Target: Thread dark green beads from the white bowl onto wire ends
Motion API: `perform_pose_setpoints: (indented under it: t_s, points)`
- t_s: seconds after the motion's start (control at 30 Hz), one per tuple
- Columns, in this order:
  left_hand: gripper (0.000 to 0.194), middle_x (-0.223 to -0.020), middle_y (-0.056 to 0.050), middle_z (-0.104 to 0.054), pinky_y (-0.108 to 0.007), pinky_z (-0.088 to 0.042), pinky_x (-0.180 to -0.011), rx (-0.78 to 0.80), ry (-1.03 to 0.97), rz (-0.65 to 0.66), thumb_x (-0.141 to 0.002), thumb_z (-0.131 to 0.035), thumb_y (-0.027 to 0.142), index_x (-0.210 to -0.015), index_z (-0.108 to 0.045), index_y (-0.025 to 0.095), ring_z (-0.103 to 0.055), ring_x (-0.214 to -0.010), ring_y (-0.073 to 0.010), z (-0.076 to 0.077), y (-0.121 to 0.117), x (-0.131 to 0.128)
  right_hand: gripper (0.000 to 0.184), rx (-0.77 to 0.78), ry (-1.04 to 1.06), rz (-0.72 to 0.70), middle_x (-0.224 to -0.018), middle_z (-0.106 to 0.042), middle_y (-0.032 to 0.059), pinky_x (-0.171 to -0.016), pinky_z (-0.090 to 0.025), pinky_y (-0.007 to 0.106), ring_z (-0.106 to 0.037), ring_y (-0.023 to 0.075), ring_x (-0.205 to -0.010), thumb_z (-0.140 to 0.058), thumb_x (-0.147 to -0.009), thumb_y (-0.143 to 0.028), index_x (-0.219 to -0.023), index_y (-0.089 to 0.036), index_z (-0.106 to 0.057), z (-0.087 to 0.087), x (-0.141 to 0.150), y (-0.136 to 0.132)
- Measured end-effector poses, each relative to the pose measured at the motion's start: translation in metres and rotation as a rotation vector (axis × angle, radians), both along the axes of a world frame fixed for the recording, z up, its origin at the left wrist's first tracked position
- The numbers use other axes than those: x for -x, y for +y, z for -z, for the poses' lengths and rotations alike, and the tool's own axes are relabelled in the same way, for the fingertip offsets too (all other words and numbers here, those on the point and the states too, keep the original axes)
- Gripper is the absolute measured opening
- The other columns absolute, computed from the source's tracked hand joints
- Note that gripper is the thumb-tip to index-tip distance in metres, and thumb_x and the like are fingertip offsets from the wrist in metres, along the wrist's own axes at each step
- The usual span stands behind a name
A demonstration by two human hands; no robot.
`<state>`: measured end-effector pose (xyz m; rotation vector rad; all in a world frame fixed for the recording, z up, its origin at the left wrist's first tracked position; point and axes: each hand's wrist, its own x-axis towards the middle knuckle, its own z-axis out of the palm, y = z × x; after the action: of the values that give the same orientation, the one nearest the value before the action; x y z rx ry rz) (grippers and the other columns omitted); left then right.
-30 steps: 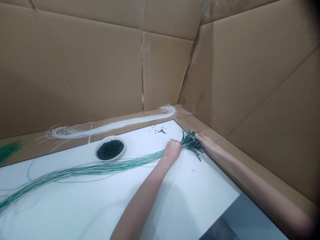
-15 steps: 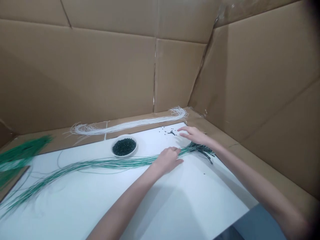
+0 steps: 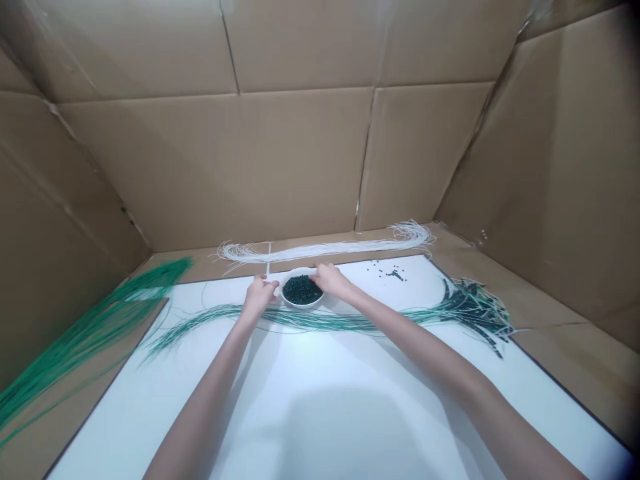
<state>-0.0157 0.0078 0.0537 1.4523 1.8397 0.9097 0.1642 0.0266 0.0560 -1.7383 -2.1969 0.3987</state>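
A small white bowl full of dark green beads stands on the white board near its far edge. My left hand curls against the bowl's left rim and my right hand rests on its right rim; both touch it, fingers bent. A long bundle of green cords lies across the board just in front of the bowl, its beaded ends fanned out at the right.
A bundle of white cords lies along the cardboard behind the board. More green cords lie at the left. A few loose beads sit at the board's far right. Cardboard walls enclose all sides.
Both hands have left the beaded ends of the green cords and moved left to the bowl. The camera has swung left, bringing the left wall and the other green bundle into view.
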Motion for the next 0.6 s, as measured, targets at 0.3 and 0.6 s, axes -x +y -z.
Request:
perform_pose_setpoints:
  t_s: [0.3,0.6]
  points:
    - [0.013,-0.066,-0.006,-0.067,-0.022,-0.046,-0.062,-0.063,0.101,0.098,-0.062,-0.057,0.014,-0.072,-0.066,0.013,-0.063,-0.064,-0.0173,0.002,0.015,-0.011,0.024,0.117,0.165,0.131,-0.058,-0.063,0.0089,-0.057,-0.041,0.02,-0.061,0.0152,-0.056,-0.036,-0.078,-0.012,-0.078,-0.01,-0.06,0.02,-0.017,0.0]
    - [0.023,-0.075,-0.007,-0.068,-0.022,-0.045,-0.067,-0.176,0.157,0.155,-0.069,-0.051,0.024,-0.082,-0.067,0.014,-0.062,-0.069,-0.0161,0.001,0.02,-0.023,0.03,0.118,0.328,0.157,-0.049,-0.061,0.0043,-0.05,-0.042,0.017,-0.058,0.012,-0.045,-0.03,-0.082,-0.017,-0.076,-0.012,-0.059,0.023,-0.03,-0.017]
